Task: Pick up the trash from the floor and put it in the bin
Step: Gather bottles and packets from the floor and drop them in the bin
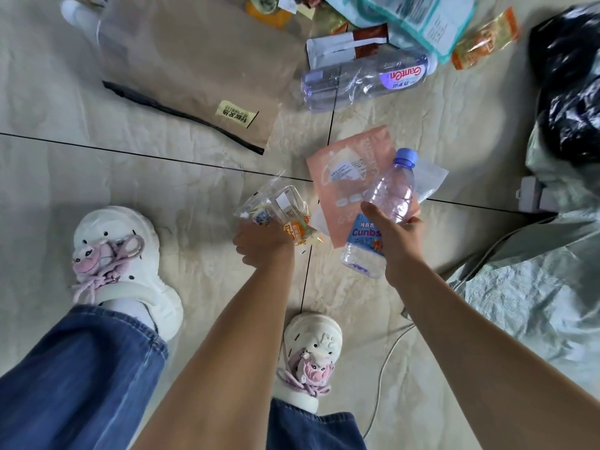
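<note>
A: Right hand [394,237]: grip closed round a small clear bottle [381,212], along with a pink packet [350,177] behind it. Bottle's long axis runs up and away from the person, purple cap at the far end, base toward the feet.

B: And the left hand [259,241]?

A: Grip closed on crumpled clear wrappers [281,209], bunched above the knuckles. Both hands full, low over the floor [97,177].

B: Where's the bin?

A: A black bag [568,92] sits at the far right edge, likely the bin liner, though I can't make out its mouth. It lies right of and beyond the right hand, so that hand is nearer; the left would have to cross over.

B: What's left down there?

A: A larger bottle [363,79] lying crosswise, well ahead of both hands, cap end toward the bag. A brown paper bag [194,60] flat at upper left. More packets [422,17] piled along the top edge, beside an orange wrapper [487,39].

B: Next, then?

A: My guess: swing right, drop the loads, come back.
</note>
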Demonstrator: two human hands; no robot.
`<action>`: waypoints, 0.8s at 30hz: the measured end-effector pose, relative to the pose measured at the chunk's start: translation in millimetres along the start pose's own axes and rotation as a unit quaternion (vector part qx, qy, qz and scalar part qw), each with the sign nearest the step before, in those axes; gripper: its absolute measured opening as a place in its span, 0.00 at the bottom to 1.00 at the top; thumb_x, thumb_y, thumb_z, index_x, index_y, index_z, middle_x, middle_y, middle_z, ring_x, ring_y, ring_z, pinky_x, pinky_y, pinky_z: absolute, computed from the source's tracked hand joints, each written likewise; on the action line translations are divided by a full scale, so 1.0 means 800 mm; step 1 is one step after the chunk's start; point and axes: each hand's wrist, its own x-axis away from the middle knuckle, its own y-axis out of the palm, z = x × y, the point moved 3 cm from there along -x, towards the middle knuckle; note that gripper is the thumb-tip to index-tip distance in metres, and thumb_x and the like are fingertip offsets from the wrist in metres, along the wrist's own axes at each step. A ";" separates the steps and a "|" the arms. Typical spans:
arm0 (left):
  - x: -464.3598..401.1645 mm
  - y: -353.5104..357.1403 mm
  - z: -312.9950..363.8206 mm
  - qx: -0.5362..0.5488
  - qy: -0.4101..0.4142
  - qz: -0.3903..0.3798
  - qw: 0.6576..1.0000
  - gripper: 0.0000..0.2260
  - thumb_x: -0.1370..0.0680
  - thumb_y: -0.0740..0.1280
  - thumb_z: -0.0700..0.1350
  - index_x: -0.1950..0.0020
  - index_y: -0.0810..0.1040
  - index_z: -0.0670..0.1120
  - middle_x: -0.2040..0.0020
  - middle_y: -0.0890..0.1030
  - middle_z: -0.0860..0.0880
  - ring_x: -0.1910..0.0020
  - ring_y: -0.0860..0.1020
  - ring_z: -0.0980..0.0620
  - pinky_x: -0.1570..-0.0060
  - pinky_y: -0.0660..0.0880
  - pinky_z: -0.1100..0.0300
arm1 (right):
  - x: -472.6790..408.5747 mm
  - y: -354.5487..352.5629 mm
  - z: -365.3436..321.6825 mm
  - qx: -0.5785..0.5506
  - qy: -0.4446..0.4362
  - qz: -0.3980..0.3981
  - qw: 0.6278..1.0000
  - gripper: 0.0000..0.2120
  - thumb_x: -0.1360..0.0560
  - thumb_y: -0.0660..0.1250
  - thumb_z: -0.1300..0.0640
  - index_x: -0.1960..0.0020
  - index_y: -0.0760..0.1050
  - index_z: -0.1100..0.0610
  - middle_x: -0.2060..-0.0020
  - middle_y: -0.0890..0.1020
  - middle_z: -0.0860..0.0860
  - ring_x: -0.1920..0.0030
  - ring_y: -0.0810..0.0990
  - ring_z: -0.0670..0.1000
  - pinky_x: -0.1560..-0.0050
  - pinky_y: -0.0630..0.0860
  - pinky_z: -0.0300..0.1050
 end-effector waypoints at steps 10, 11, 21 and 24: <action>-0.027 0.000 0.009 0.148 -0.013 -0.070 0.986 0.21 0.33 0.74 0.45 0.43 0.73 0.45 0.48 0.82 0.45 0.54 0.82 0.43 0.47 0.80 0.50 | -0.007 -0.016 -0.007 0.019 -0.012 0.001 1.000 0.35 0.35 0.79 0.58 0.34 0.64 0.59 0.40 0.79 0.60 0.46 0.83 0.57 0.44 0.80 0.56; -0.029 -0.009 0.012 0.137 -0.009 -0.078 0.987 0.18 0.34 0.75 0.45 0.47 0.77 0.45 0.50 0.83 0.45 0.55 0.82 0.44 0.49 0.80 0.51 | -0.002 -0.016 -0.011 0.017 -0.014 0.001 1.000 0.34 0.34 0.78 0.58 0.34 0.65 0.60 0.40 0.79 0.60 0.46 0.83 0.58 0.45 0.81 0.55; -0.009 -0.152 0.130 0.113 0.009 -0.173 0.978 0.17 0.36 0.79 0.46 0.55 0.81 0.38 0.58 0.84 0.43 0.60 0.83 0.47 0.56 0.80 0.57 | 0.099 0.004 -0.116 -0.034 -0.058 -0.028 0.997 0.28 0.30 0.74 0.64 0.34 0.66 0.62 0.47 0.80 0.59 0.53 0.83 0.57 0.58 0.83 0.46; 0.011 -0.218 0.190 0.121 0.025 -0.206 0.971 0.15 0.35 0.79 0.48 0.62 0.75 0.41 0.61 0.82 0.45 0.65 0.81 0.49 0.65 0.76 0.61 | 0.135 0.015 -0.177 -0.025 -0.066 -0.014 0.997 0.26 0.31 0.75 0.61 0.40 0.64 0.58 0.48 0.78 0.55 0.57 0.82 0.50 0.69 0.80 0.38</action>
